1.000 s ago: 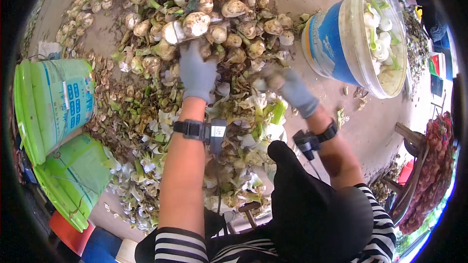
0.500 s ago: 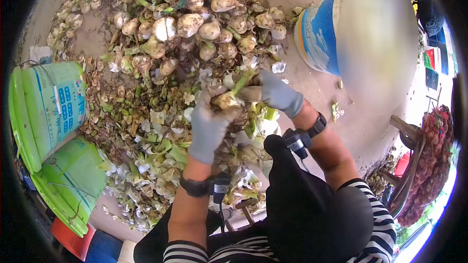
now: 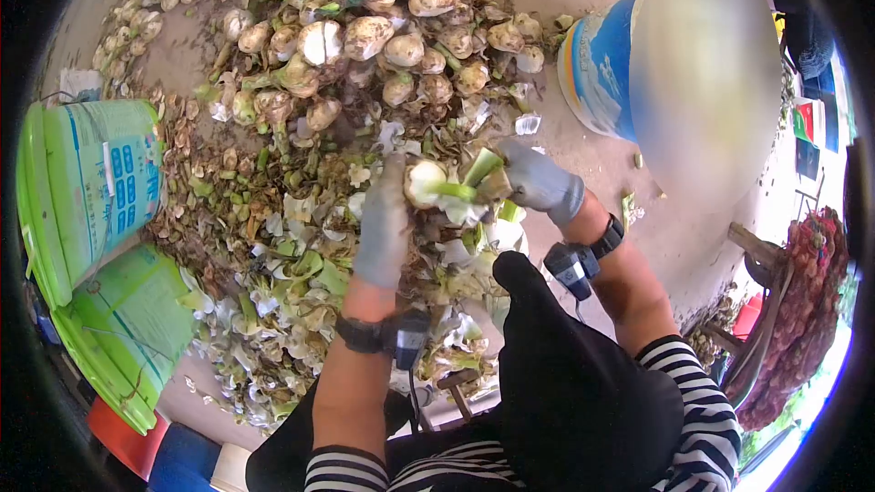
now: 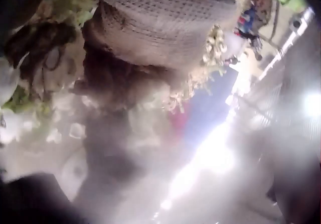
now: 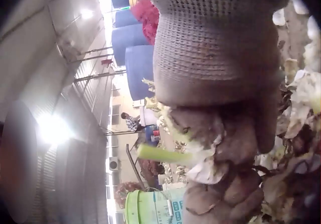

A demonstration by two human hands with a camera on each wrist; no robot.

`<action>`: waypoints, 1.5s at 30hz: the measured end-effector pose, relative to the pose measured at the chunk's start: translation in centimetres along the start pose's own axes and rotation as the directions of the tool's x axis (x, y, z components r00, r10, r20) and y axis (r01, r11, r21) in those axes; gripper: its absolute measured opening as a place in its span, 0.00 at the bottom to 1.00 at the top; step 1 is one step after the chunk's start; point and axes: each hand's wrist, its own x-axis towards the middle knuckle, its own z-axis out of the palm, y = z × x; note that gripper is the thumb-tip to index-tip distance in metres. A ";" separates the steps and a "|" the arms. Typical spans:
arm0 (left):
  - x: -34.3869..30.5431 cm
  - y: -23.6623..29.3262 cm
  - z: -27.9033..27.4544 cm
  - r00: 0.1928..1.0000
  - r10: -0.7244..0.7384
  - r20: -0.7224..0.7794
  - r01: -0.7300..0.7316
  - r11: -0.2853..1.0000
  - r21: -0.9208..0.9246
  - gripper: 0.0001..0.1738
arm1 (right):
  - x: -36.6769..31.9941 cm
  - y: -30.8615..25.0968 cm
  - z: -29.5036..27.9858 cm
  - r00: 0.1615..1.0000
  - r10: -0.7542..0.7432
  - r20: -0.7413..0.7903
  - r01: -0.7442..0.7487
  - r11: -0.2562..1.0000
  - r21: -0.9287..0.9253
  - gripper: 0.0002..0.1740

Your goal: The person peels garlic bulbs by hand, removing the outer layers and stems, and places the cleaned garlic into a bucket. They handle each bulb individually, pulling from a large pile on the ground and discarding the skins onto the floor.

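My left hand (image 3: 381, 228), in a grey knit glove with soiled fingers, grips a garlic bulb (image 3: 425, 184). The bulb shows clean and white, and its cut green stem (image 3: 453, 190) points right. Close beside it, my right hand (image 3: 547, 184), gloved alike, pinches a strip of green outer leaf (image 3: 481, 167). The right wrist view shows the stem (image 5: 165, 154) and loose white skin (image 5: 205, 173) below my right glove (image 5: 215, 48). In the blurred left wrist view my left glove (image 4: 160, 28) fills the top, and the bulb is hidden.
A heap of unpeeled garlic (image 3: 365, 36) lies ahead, with peelings (image 3: 301, 282) spread beneath my hands. A blue and white bucket (image 3: 602, 64), partly blurred, stands right. Green buckets (image 3: 100, 191) stand left; a red mesh sack (image 3: 802, 310) is at far right.
My left hand has come back from the heap with a garlic bulb, and my right hand has met it. The bulb's dirty outer layer has come away, showing white.
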 end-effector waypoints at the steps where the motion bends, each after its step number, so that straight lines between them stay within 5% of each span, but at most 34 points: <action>1: 1.2 -0.9 -0.3 0.974 -0.124 -0.191 0.159 0.971 0.179 0.27 | -0.2 0.6 0.2 0.999 0.042 -0.004 -0.042 0.999 -0.018 0.15; 2: 0.6 -1.5 -0.5 0.974 -0.125 -0.191 0.160 0.971 0.179 0.27 | -0.2 1.6 0.5 0.999 0.042 -0.003 -0.042 0.999 -0.017 0.15; 4: -0.5 2.5 0.8 0.969 -0.208 -0.133 0.178 0.962 -0.208 0.24 | 0.1 3.2 0.9 0.942 -0.328 -0.073 0.322 0.943 -0.087 0.14; 5: -0.3 1.1 0.5 0.997 -0.049 -0.054 0.049 0.999 -0.004 0.22 | -0.2 3.2 1.1 0.944 -0.320 -0.077 0.314 0.946 -0.082 0.14; 6: -0.7 0.4 0.4 0.997 -0.060 -0.053 0.059 0.998 -0.004 0.22 | -0.2 2.1 1.3 1.000 -0.020 -0.003 0.020 0.991 0.130 0.13; 7: -0.8 0.1 0.3 0.995 -0.070 -0.074 0.070 0.998 0.004 0.21 | 0.1 1.4 1.4 0.959 0.252 0.129 -0.280 0.912 0.299 0.11; 8: -0.6 -0.3 0.2 0.993 -0.071 -0.098 0.073 0.997 0.012 0.20 | 0.2 1.4 1.6 0.961 0.243 0.131 -0.271 0.916 0.295 0.11; 9: 0.3 -0.6 0.3 0.979 -0.148 -0.142 0.075 0.902 -0.424 0.19 | -0.2 1.4 2.0 0.972 0.010 0.234 -0.101 0.920 0.378 0.11; 10: 0.4 -0.3 -0.8 0.975 -0.214 -0.053 0.155 0.838 -0.523 0.21 | -0.6 1.3 2.4 0.924 -0.221 0.311 0.049 0.877 0.479 0.10; 12: 0.8 -0.4 -1.8 0.967 -0.230 -0.108 0.153 0.865 -0.478 0.23 | 0.3 1.7 2.3 0.865 -0.295 0.407 0.078 0.879 0.471 0.12; 14: 0.4 -0.8 -1.1 0.967 -0.088 -0.237 0.014 0.955 -0.296 0.19 | 0.5 2.2 2.6 0.999 0.021 0.036 -0.016 0.990 -0.140 0.17; 15: 0.2 -0.6 -0.6 0.978 -0.055 -0.200 -0.005 0.958 -0.288 0.18 | 0.5 1.3 2.4 0.997 0.001 -0.073 -0.027 0.933 -0.359 0.19; 18: -0.7 0.6 0.1 0.985 -0.068 -0.158 0.020 0.959 -0.284 0.16 | 1.4 0.8 3.4 0.959 -0.209 -0.191 0.107 0.891 -0.441 0.15; 20: -1.1 0.4 0.0 0.980 -0.127 -0.151 0.078 0.953 -0.294 0.15 | 1.5 -0.3 3.2 0.982 -0.090 -0.165 -0.011 0.851 -0.525 0.14; 22: -1.0 0.0 -0.9 0.989 -0.115 -0.090 0.059 0.881 -0.469 0.14 | 1.6 -0.2 2.5 0.993 0.113 0.037 -0.113 0.994 -0.002 0.15; 24: -0.9 -0.5 -1.2 0.983 -0.172 -0.069 0.109 0.839 -0.533 0.13 | 1.2 -0.2 2.0 0.985 0.148 0.090 -0.156 0.984 0.089 0.16; 28: -0.2 -1.9 -1.9 0.977 -0.209 -0.027 0.157 0.807 -0.570 0.21 | -1.2 2.8 0.5 0.997 -0.006 -0.076 0.040 0.889 0.457 0.18; 30: -0.1 -0.7 -1.2 0.961 -0.274 -0.023 0.182 0.698 -0.693 0.22 | -2.5 4.9 -0.1 0.991 -0.136 0.008 0.027 0.256 0.966 0.20; 31: 0.0 -0.9 -1.9 0.958 -0.285 -0.024 0.182 0.673 -0.717 0.23 | -2.1 6.4 0.2 0.990 -0.137 0.009 0.026 0.257 0.966 0.20; 33: 0.1 -1.1 -2.0 0.971 -0.238 -0.015 0.163 0.709 -0.686 0.22 | -1.1 8.9 0.5 0.801 -0.451 -0.395 0.599 0.582 0.550 0.22; 34: -0.1 -1.2 -1.9 0.979 -0.206 0.000 0.156 0.740 -0.655 0.22 | -2.1 2.6 -1.3 1.000 0.000 -0.025 0.009 0.934 0.357 0.20; 37: -0.2 -0.7 -0.3 0.992 -0.057 -0.112 -0.003 0.879 -0.478 0.17 | 0.6 1.0 1.3 0.998 0.068 0.014 -0.067 0.907 0.416 0.18; 39: -0.3 -0.5 0.7 0.986 0.024 -0.162 -0.096 0.886 -0.453 0.14 | 1.4 -1.2 1.8 0.984 0.156 -0.090 -0.150 0.986 0.071 0.17; 40: -0.6 0.1 0.9 0.986 0.023 -0.165 -0.096 0.888 -0.449 0.14 | 1.2 -2.0 1.7 0.984 0.155 -0.087 -0.148 0.986 0.075 0.17; 42: -1.0 1.3 1.1 0.978 -0.065 -0.198 -0.041 0.872 -0.487 0.12 | 0.8 -3.2 1.6 0.972 0.233 0.035 -0.234 0.935 0.265 0.17; 43: -0.7 0.7 0.7 0.968 -0.108 -0.228 -0.023 0.862 -0.506 0.13 | 0.4 -2.0 2.3 0.998 0.009 -0.062 0.010 0.950 0.311 0.15; 45: 0.0 -0.9 -0.2 0.949 -0.139 -0.284 -0.041 0.836 -0.548 0.13 | -0.8 -2.3 1.6 0.996 0.046 -0.071 -0.007 0.879 0.477 0.13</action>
